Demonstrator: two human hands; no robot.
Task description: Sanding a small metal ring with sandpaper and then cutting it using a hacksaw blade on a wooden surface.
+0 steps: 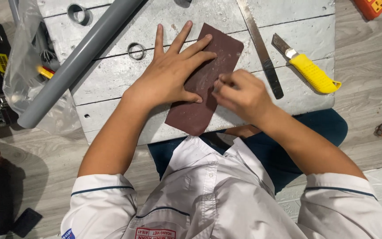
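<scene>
Head view: the left hand [173, 71] lies flat with fingers spread, pinning a sheet of dark reddish-brown sandpaper [204, 82] to the grey-painted desk [111, 75]. The right hand [239, 95] is curled, its fingertips pinched on something small pressed against the sheet's right edge; what it grips is too hidden to tell. The step in hand looks like rubbing a small piece on the sandpaper. Any next stroke calls for the left hand to hold the sheet firmly against sliding. Near the hands lie a metal ring [135, 51], a grey pipe [76, 62], a saw blade [261, 48] and a yellow-handled utility knife [308, 68].
</scene>
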